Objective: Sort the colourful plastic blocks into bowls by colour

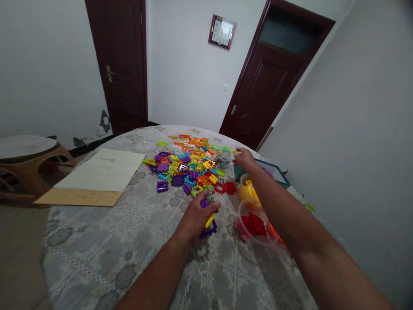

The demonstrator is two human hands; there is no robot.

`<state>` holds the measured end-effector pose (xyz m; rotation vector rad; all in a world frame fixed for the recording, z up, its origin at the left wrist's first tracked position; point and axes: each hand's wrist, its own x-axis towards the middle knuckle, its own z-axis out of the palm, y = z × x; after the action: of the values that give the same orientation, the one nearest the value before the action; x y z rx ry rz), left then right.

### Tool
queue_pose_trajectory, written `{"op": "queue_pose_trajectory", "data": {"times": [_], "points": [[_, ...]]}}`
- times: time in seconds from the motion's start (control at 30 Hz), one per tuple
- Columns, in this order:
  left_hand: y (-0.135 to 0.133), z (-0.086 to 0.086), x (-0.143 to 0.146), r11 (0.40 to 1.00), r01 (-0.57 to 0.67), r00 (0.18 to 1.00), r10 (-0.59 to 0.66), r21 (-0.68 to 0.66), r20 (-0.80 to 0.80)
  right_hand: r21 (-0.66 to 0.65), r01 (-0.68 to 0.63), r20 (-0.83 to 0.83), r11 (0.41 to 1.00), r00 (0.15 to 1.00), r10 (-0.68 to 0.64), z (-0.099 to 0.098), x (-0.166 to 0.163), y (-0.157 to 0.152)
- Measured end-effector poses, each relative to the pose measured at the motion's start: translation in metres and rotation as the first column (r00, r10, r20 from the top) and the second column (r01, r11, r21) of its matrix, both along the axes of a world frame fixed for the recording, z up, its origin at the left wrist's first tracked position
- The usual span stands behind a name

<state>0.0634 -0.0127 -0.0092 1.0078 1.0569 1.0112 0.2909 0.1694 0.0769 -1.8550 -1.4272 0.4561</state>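
Note:
A heap of colourful plastic building pieces (190, 165) lies spread on the round table (138, 254), which wears a grey lace-patterned cloth. My left hand (196, 217) rests near the table's middle, closed round a small build of purple and yellow pieces (209, 224). My right hand (244, 158) reaches out to the right edge of the heap, fingers curled over a small yellow piece (235, 152) there; whether it grips it is unclear. My right forearm passes above the bowls.
Clear bowls to the right hold sorted pieces: yellow ones (248, 191) and red ones (254, 224). A green-rimmed box (274, 172) sits beyond them. A pale sheet on cardboard (100, 174) lies at the left. A wooden stool (27, 161) and two dark doors stand behind.

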Motion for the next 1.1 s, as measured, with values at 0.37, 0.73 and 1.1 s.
{"op": "queue_pose_trajectory", "data": {"times": [0.37, 0.73, 1.1], "points": [[0.005, -0.01, 0.004, 0.954, -0.165, 0.979, 0.189, 0.251, -0.073, -0.148, -0.511, 0.032, 0.847, 0.853, 0.521, -0.004, -0.048, -0.127], [0.006, -0.019, 0.006, 0.939, 0.011, 0.99, 0.038, 0.345, -0.135, -0.202, -0.546, -0.032, 0.813, 0.833, 0.552, -0.027, -0.059, -0.16], [0.007, -0.016, 0.003, 0.995, -0.067, 0.995, 0.072, -0.069, 0.07, -0.104, -0.224, -0.309, 0.969, 0.933, 0.182, 0.005, -0.015, -0.047]]}}
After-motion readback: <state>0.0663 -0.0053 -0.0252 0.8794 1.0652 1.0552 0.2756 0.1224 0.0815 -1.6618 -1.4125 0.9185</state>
